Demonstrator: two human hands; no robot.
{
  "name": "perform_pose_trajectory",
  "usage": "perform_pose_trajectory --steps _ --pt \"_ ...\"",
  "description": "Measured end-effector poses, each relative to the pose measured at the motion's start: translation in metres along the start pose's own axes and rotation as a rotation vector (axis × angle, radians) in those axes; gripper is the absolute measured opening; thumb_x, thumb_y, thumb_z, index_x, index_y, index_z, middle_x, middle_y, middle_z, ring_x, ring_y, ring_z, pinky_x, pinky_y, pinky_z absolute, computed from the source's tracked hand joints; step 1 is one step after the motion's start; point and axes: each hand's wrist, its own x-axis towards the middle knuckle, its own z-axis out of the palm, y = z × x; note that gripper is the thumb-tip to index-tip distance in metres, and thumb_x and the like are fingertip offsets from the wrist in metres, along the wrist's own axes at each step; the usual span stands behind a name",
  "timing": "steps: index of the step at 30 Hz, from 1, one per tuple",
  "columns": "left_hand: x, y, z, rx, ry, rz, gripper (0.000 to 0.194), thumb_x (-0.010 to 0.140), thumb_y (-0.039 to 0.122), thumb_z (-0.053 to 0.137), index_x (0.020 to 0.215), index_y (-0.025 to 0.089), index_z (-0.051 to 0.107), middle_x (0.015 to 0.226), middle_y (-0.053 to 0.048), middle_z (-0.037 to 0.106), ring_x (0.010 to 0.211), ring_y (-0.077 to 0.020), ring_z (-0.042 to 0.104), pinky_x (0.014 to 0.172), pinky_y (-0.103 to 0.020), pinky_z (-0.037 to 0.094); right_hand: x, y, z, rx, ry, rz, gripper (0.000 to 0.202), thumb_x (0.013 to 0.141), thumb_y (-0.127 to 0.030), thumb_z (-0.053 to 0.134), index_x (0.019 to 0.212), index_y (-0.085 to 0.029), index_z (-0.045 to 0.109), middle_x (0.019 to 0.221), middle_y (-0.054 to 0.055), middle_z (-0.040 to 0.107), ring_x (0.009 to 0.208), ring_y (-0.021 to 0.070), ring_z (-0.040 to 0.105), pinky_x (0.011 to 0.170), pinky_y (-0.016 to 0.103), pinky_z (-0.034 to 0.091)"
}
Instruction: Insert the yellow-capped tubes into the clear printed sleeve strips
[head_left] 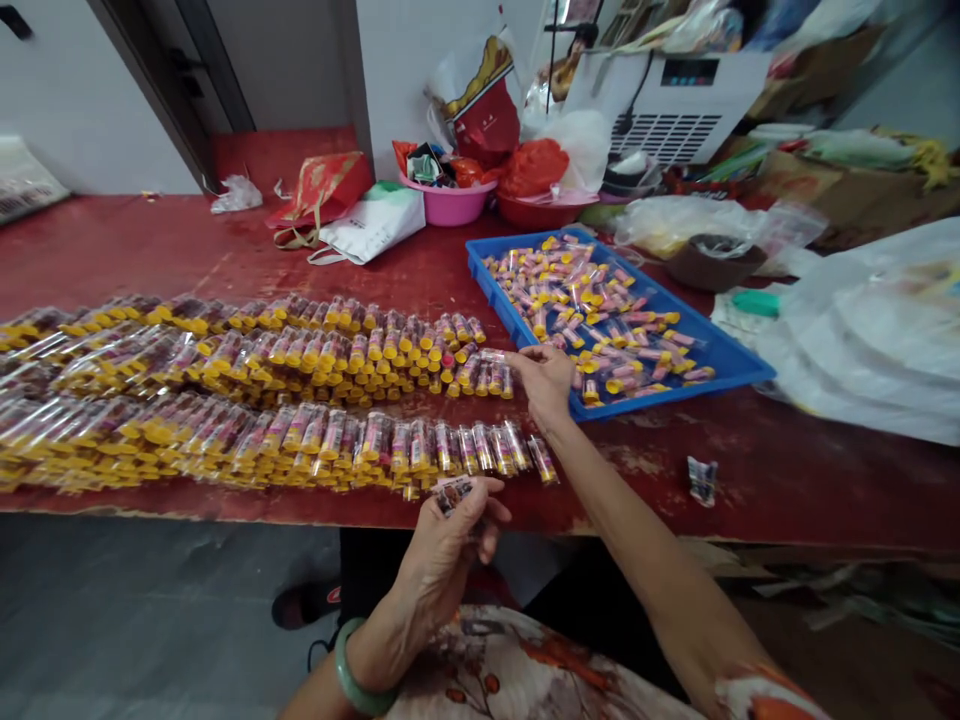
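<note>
My right hand (547, 385) reaches to the near end of the stacked rows, its fingers pinched on a small clear tube (491, 356). That tube lies above other tubes with yellow caps. My left hand (450, 530), a green bangle on its wrist, is closed near the table's front edge around small printed pieces (452, 493), partly hidden by the fingers. Just beyond it runs a front row of yellow-capped clear tubes (334, 435) with pink and dark contents. Behind that lies a second long pile of tubes (300, 345).
A blue tray (517, 325) of loose pink-and-yellow tubes stands to the right. A small printed wrapper (703, 481) lies on the red table (630, 465). Farther back are bags, a pink basin (456, 205) and a white machine (667, 105). White plastic bags (877, 330) fill the right side.
</note>
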Motion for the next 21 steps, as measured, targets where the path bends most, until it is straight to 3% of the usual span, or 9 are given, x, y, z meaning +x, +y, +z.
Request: perform_pose_trajectory --steps 3,6,8,10,13,16,18,21 --pt "0.001 -0.001 -0.001 -0.069 0.006 -0.040 0.033 0.079 0.037 0.069 0.095 0.009 0.069 0.074 -0.006 0.065 0.053 -0.0062 0.053 0.048 -0.017 0.039 0.007 0.009 0.017 -0.171 0.064 -0.038 0.026 0.066 -0.040 0.063 0.074 -0.015 0.064 0.077 0.009 0.068 0.075 0.0214 0.059 0.069 0.031 0.043" --pt "0.005 -0.002 -0.004 -0.177 0.059 -0.070 0.027 0.079 0.029 0.068 0.095 0.008 0.068 0.080 -0.009 0.068 0.063 -0.0104 0.060 0.058 -0.020 0.048 -0.002 0.015 0.024 -0.319 -0.021 -0.113 0.024 0.065 -0.040 0.067 0.070 -0.017 0.065 0.070 0.006 0.067 0.069 0.0189 0.058 0.067 0.029 0.041" --pt "0.007 -0.002 -0.007 -0.212 0.081 -0.091 0.023 0.077 0.024 0.067 0.094 0.007 0.067 0.082 -0.010 0.070 0.068 -0.0142 0.064 0.064 -0.024 0.052 -0.007 0.016 0.017 -0.393 -0.098 -0.190 0.023 0.066 -0.039 0.067 0.073 -0.017 0.068 0.074 0.004 0.068 0.070 0.0163 0.058 0.067 0.026 0.040" --pt "0.008 -0.001 -0.008 -0.193 0.077 -0.109 0.023 0.076 0.022 0.068 0.094 0.008 0.066 0.084 -0.011 0.070 0.071 -0.0177 0.067 0.065 -0.027 0.055 -0.004 0.016 -0.003 -0.463 -0.128 -0.251 0.020 0.070 -0.035 0.064 0.078 -0.018 0.069 0.080 0.004 0.069 0.075 0.0159 0.059 0.069 0.025 0.040" --pt "0.008 -0.002 -0.006 -0.119 0.048 -0.118 0.027 0.075 0.024 0.071 0.097 0.009 0.064 0.086 -0.010 0.071 0.068 -0.0184 0.068 0.056 -0.026 0.055 0.022 0.019 -0.049 -0.588 -0.066 -0.285 0.021 0.077 -0.025 0.054 0.085 -0.016 0.070 0.092 0.009 0.068 0.086 0.0208 0.059 0.073 0.028 0.040" --pt "0.009 -0.008 0.000 -0.082 0.044 -0.122 0.028 0.073 0.026 0.074 0.094 0.009 0.064 0.084 -0.010 0.071 0.068 -0.0185 0.069 0.058 -0.026 0.056 0.058 0.029 -0.092 -0.709 -0.053 -0.298 0.025 0.070 -0.012 0.053 0.088 -0.013 0.070 0.099 0.013 0.066 0.093 0.0250 0.058 0.073 0.030 0.037" --pt "0.010 -0.013 0.005 -0.089 0.044 -0.139 0.029 0.072 0.028 0.076 0.091 0.009 0.065 0.083 -0.011 0.071 0.071 -0.0208 0.070 0.063 -0.029 0.057 0.077 0.037 -0.107 -0.754 -0.107 -0.309 0.023 0.065 -0.006 0.055 0.081 -0.013 0.070 0.092 0.012 0.067 0.088 0.0225 0.058 0.069 0.028 0.035" --pt "0.008 -0.019 0.010 -0.083 0.017 -0.154 0.033 0.068 0.032 0.078 0.088 0.008 0.066 0.081 -0.013 0.072 0.069 -0.0223 0.070 0.064 -0.032 0.057 0.093 0.044 -0.112 -0.764 -0.131 -0.334 0.012 0.068 -0.007 0.058 0.069 -0.014 0.068 0.079 0.010 0.066 0.077 0.0168 0.057 0.064 0.028 0.031"
